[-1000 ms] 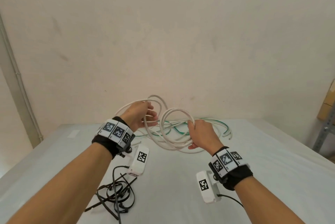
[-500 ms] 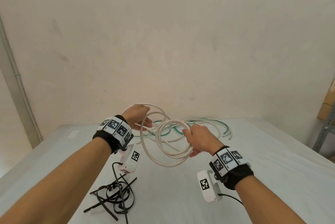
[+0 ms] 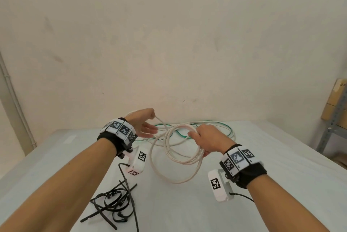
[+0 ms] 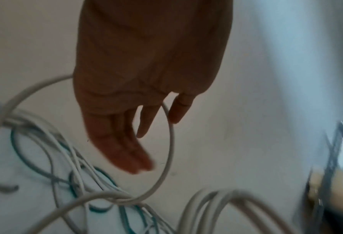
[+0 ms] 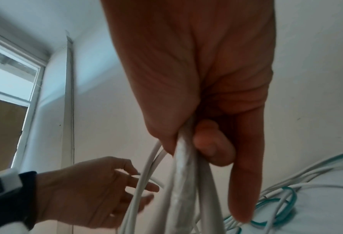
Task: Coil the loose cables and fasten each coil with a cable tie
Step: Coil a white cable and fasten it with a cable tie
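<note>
Head view: right hand grips a coil of round white plastic cable, raised above the pale grey bench. Left hand, fingers straight and spread, has one white strand passing its fingertips. Thin green cable lies behind; black plastic cable ties heaped near the left forearm.

Left wrist view: fingers extended, white loop crossing them.

Right wrist view: fingers curled round the bundled strands.

White cable partly coiled, several loops bunched and held above the table, rest trailing back loose. Green cable loose on the table behind, tangled with white strands. Black cable ties in a heap, near left.
</note>
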